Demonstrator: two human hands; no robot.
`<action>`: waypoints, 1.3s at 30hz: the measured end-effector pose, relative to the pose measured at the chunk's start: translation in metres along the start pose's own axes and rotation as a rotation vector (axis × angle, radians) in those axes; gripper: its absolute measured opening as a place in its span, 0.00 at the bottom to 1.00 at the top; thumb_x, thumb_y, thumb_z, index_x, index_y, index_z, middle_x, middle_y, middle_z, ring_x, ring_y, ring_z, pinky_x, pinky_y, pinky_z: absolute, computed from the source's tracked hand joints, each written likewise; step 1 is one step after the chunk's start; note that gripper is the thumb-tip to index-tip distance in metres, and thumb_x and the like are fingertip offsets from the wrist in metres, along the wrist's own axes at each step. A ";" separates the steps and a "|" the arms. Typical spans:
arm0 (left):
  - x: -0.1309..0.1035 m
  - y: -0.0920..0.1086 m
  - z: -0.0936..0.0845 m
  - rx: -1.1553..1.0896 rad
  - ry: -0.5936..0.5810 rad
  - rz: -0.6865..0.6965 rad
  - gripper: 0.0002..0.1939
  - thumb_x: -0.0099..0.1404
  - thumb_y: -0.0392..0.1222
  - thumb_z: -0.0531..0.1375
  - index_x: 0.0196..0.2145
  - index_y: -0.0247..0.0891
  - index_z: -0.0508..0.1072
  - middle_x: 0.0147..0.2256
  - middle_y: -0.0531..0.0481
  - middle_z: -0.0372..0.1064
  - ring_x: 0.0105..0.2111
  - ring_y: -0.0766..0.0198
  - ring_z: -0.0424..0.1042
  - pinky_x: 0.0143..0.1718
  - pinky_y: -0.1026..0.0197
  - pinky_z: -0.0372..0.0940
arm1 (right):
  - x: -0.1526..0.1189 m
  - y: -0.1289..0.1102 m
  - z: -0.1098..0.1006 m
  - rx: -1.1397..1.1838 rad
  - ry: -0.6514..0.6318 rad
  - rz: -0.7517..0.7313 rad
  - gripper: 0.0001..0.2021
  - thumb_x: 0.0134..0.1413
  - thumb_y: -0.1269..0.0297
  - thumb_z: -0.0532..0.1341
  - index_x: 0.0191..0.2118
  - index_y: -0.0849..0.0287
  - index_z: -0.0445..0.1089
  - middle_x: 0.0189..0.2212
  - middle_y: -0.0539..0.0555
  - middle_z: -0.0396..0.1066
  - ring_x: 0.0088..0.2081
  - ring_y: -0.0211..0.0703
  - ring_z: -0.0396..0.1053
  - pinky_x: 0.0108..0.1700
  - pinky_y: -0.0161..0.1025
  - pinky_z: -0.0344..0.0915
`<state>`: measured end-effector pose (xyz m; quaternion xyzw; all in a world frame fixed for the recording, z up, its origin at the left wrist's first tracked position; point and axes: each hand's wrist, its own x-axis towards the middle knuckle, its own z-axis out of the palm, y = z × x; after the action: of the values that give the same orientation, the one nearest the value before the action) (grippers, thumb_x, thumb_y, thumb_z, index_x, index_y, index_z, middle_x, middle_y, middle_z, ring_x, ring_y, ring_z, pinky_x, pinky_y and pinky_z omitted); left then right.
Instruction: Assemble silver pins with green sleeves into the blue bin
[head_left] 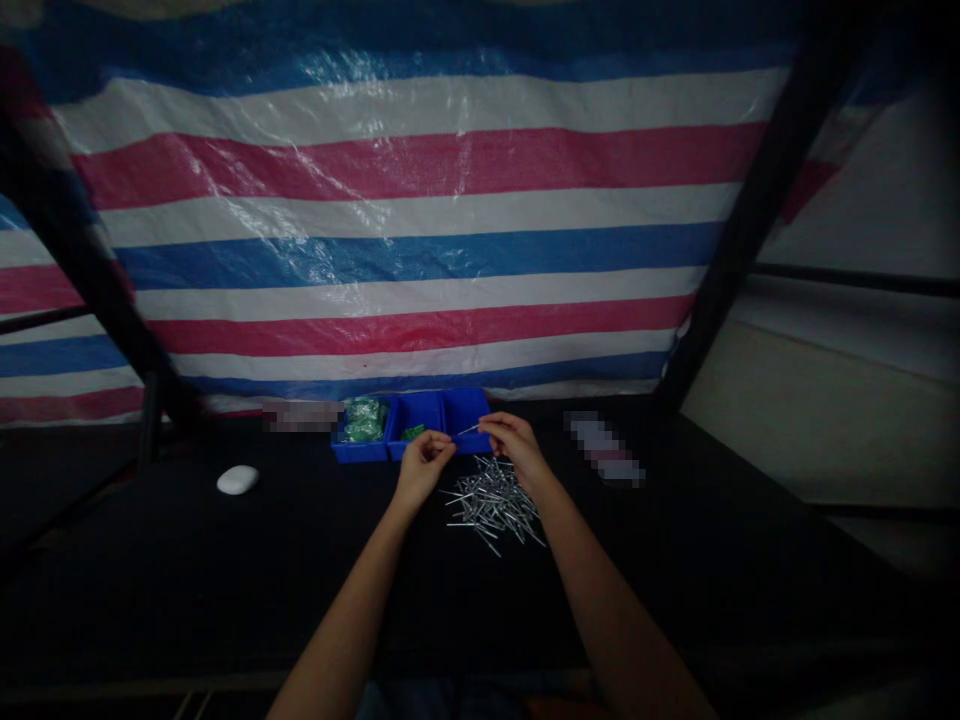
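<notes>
My right hand (pixel 514 440) pinches one end of a thin silvery metal rod (pixel 469 430), which points left towards my other hand. My left hand (pixel 425 465) is closed at the fingertips near the rod's far end; whatever is between those fingers is too small to make out. Both hands are just in front of a row of blue plastic bins (pixel 362 453). Below them, a loose heap of thin silvery rods (pixel 496 505) lies on the black tabletop (pixel 300 570), partly behind my right wrist.
Green items in clear plastic (pixel 365 420) fill the left bin, and small green pieces (pixel 412 432) lie in the middle one. A white rounded object (pixel 238 480) sits at the left. Blurred flat items flank the bins. Behind hangs a striped sheet (pixel 420 260) between dark posts.
</notes>
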<state>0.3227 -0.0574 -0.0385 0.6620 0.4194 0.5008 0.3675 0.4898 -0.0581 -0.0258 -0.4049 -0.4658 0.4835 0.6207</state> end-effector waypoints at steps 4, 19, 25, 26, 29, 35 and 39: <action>-0.009 0.002 -0.001 0.457 -0.133 0.076 0.10 0.54 0.46 0.56 0.29 0.37 0.72 0.29 0.50 0.70 0.27 0.66 0.66 0.29 0.65 0.56 | 0.002 0.004 -0.001 -0.042 0.124 -0.011 0.11 0.34 0.61 0.63 0.28 0.61 0.71 0.16 0.47 0.63 0.17 0.31 0.56 0.17 0.30 0.50; -0.010 0.000 -0.001 0.395 -0.184 0.071 0.08 0.53 0.44 0.57 0.25 0.37 0.73 0.26 0.50 0.70 0.24 0.66 0.65 0.26 0.66 0.55 | 0.007 0.009 0.000 -0.183 0.108 -0.036 0.09 0.34 0.62 0.61 0.26 0.61 0.70 0.17 0.49 0.65 0.17 0.35 0.58 0.18 0.31 0.50; 0.002 0.001 -0.002 -0.034 -0.006 0.022 0.11 0.52 0.46 0.59 0.26 0.33 0.72 0.24 0.50 0.67 0.25 0.67 0.63 0.27 0.66 0.56 | 0.002 0.005 0.004 -0.191 -0.033 -0.009 0.13 0.36 0.57 0.62 0.27 0.61 0.71 0.17 0.49 0.65 0.15 0.31 0.55 0.16 0.30 0.47; 0.003 0.001 -0.002 -0.089 0.015 -0.006 0.12 0.52 0.46 0.60 0.27 0.33 0.72 0.24 0.50 0.67 0.24 0.68 0.62 0.27 0.67 0.56 | 0.001 0.005 0.005 -0.184 -0.069 0.004 0.14 0.37 0.56 0.62 0.28 0.61 0.71 0.18 0.50 0.66 0.15 0.30 0.54 0.15 0.30 0.46; 0.003 0.002 -0.001 -0.202 0.029 -0.094 0.13 0.50 0.47 0.61 0.28 0.33 0.71 0.24 0.51 0.67 0.22 0.70 0.61 0.25 0.67 0.55 | -0.001 0.004 0.008 -0.145 -0.159 0.025 0.15 0.38 0.55 0.61 0.31 0.61 0.71 0.23 0.51 0.69 0.14 0.29 0.53 0.15 0.30 0.47; -0.003 0.001 0.008 -0.294 -0.093 -0.167 0.14 0.50 0.47 0.61 0.29 0.32 0.71 0.25 0.49 0.68 0.22 0.71 0.62 0.25 0.68 0.55 | -0.002 0.004 0.009 -0.088 -0.188 0.014 0.15 0.39 0.54 0.61 0.30 0.62 0.72 0.23 0.51 0.69 0.15 0.28 0.54 0.16 0.30 0.48; -0.005 0.002 0.012 -0.317 -0.150 -0.209 0.15 0.50 0.47 0.61 0.30 0.32 0.71 0.27 0.48 0.70 0.23 0.71 0.63 0.26 0.68 0.55 | -0.002 0.003 0.010 -0.102 -0.182 0.015 0.15 0.39 0.54 0.61 0.28 0.62 0.71 0.20 0.49 0.67 0.14 0.28 0.52 0.16 0.30 0.47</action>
<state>0.3336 -0.0640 -0.0407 0.5842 0.3734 0.4690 0.5472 0.4792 -0.0591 -0.0272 -0.3939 -0.5410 0.4986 0.5509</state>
